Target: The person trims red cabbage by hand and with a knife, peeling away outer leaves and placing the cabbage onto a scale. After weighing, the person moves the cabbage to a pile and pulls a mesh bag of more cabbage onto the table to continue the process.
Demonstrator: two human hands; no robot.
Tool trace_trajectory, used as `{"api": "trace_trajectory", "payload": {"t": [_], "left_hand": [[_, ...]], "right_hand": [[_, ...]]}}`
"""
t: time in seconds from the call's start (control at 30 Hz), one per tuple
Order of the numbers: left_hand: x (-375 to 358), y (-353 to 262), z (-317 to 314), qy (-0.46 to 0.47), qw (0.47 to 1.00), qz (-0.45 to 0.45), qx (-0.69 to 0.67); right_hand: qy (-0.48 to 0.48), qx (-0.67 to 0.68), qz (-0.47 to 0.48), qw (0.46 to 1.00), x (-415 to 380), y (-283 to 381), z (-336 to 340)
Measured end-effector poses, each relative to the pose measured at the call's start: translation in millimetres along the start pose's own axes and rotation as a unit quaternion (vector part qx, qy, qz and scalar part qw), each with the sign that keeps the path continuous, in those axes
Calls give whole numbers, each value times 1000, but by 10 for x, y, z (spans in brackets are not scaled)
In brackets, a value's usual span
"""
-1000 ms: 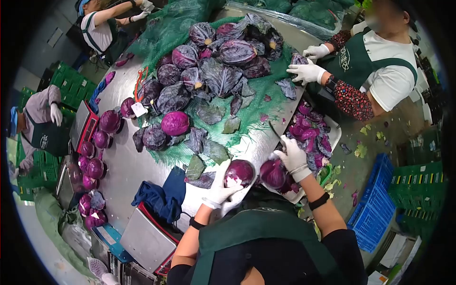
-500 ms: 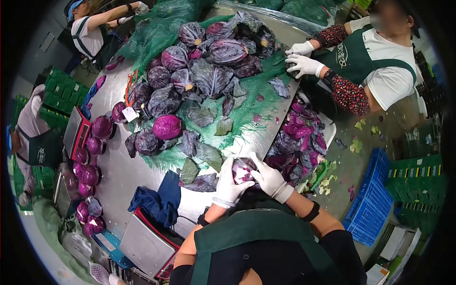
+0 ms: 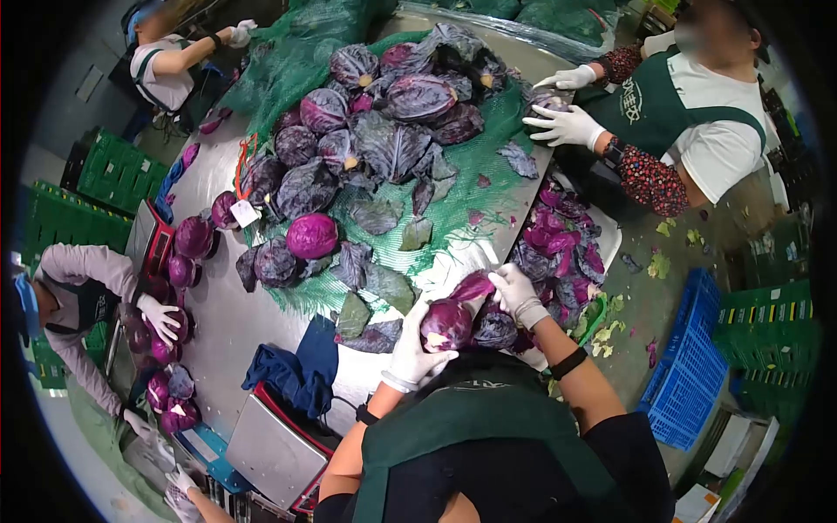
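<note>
My gloved left hand (image 3: 410, 353) cups a red cabbage (image 3: 445, 327) from its left and underside, close to my apron. A purple outer leaf (image 3: 473, 286) stretches up and right from the cabbage's top, its far end in the fingers of my gloved right hand (image 3: 518, 296). Just below that hand lies a dark cabbage piece (image 3: 495, 330). Loose outer leaves (image 3: 388, 286) are scattered on the green net (image 3: 458, 222) ahead of my hands. Beyond them rises a heap of untrimmed red cabbages (image 3: 388, 144).
Right of the table edge, a container (image 3: 610, 248) is full of torn leaves. Peeled cabbages (image 3: 193, 237) line the table's left side. A scale (image 3: 272, 449) and dark blue cloth (image 3: 292, 370) are near my left arm. Co-workers stand left and right; a blue crate (image 3: 684, 366) is at right.
My right hand has moved up and right off the cabbage, pulling a leaf outward. The right co-worker now holds a cabbage. A co-worker at left has reached onto the row of peeled cabbages.
</note>
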State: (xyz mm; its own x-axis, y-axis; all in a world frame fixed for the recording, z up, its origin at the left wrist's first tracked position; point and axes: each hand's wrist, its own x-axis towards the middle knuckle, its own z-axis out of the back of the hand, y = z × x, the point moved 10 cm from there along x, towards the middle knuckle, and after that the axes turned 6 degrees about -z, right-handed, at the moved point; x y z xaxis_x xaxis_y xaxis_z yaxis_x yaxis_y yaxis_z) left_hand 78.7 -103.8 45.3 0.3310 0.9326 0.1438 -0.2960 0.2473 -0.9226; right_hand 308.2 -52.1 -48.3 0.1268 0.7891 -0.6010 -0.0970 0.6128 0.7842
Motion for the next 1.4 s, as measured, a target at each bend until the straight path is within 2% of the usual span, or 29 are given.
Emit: {"api": "trace_trajectory", "payload": {"t": [0.07, 0.13, 0.17, 0.2, 0.23, 0.3, 0.37, 0.4, 0.47, 0.53, 0.6, 0.63, 0.67, 0.73, 0.8, 0.87, 0.9, 1.0, 1.03, 1.07, 1.13, 1.17, 1.2, 1.23, 1.27, 1.3, 1.33, 1.37, 1.4], "left_hand": [[-82, 134, 43, -46, 997, 56, -1], [10, 67, -4, -48, 998, 32, -1], [64, -6, -32, -46, 999, 8, -2], [118, -257, -10, -31, 993, -1, 111], [119, -249, -43, -19, 991, 5, 134], [124, -203, -50, -12, 988, 12, 154], [105, -133, 3, 7, 997, -29, 77], [77, -49, 45, 12, 997, -47, 53], [-37, 274, 103, 23, 994, 44, -95], [-74, 217, 201, 28, 994, 45, -99], [-374, 512, 100, -22, 907, 340, -246], [-279, 454, 81, -102, 925, 237, -278], [-235, 392, 115, -115, 962, 165, -188], [-160, 135, 80, -86, 992, 52, -71], [-274, 271, -25, -81, 993, 62, -54], [-300, 159, -23, -79, 993, 70, -54], [-422, 365, -108, -89, 975, 158, -132], [-435, 493, -117, -96, 979, 118, -138], [-474, 607, -133, -103, 952, 142, -253], [-499, 678, -114, -86, 934, 149, -313], [-471, 589, -37, -88, 853, 228, -461], [-490, 611, 42, -87, 860, 227, -448], [-418, 461, 162, -88, 862, 225, -446], [-254, 114, 330, -44, 925, 195, -324], [-141, -91, 440, 2, 966, 165, -197], [-36, -159, 500, 67, 997, 18, 31], [86, -411, 477, 107, 980, -48, 158], [88, -229, 472, 80, 995, 9, 65], [78, -32, 431, 52, 996, 66, -30]], "right_hand": [[-129, -100, 139, 977, -254, 439, 230], [-52, -173, 286, 941, -826, 962, -110], [-6, -234, 304, 924, -965, 935, -323], [40, -294, 320, 900, -1097, 882, -530], [-26, -372, 334, 866, -1189, 911, -574], [-8, -349, 330, 877, -1126, 832, -542], [17, -289, 364, 885, -957, 683, -417], [95, -179, 198, 959, -677, 370, -285], [40, -259, 62, 963, -283, -69, 96], [12, -271, 122, 955, -405, 226, 75], [0, -240, 198, 950, -681, 542, -97], [30, -219, 231, 947, -777, 615, -292], [58, -197, 267, 941, -844, 704, -467], [55, -335, 242, 909, -767, 634, -707], [45, -377, 207, 902, -691, 571, -691], [104, -402, 200, 888, -719, 488, -734], [95, -438, 214, 868, -726, 454, -737], [98, -363, 265, 888, -681, 317, -649], [207, -202, 67, 955, -692, 147, -617], [204, -155, 9, 967, -658, 93, -510], [122, -9, -35, 992, -105, -429, -122], [-8, -236, 86, 968, -124, -107, 146], [-139, -444, 201, 862, -302, 338, 267], [-173, -365, 270, 874, -472, 544, 325], [-170, -367, 269, 874, -582, 652, 256], [-90, -281, 328, 897, -768, 834, -1], [-13, -190, 382, 904, -928, 1000, -224], [98, -118, 244, 958, -821, 803, -445], [207, -41, 97, 973, -836, 535, -702]]}}
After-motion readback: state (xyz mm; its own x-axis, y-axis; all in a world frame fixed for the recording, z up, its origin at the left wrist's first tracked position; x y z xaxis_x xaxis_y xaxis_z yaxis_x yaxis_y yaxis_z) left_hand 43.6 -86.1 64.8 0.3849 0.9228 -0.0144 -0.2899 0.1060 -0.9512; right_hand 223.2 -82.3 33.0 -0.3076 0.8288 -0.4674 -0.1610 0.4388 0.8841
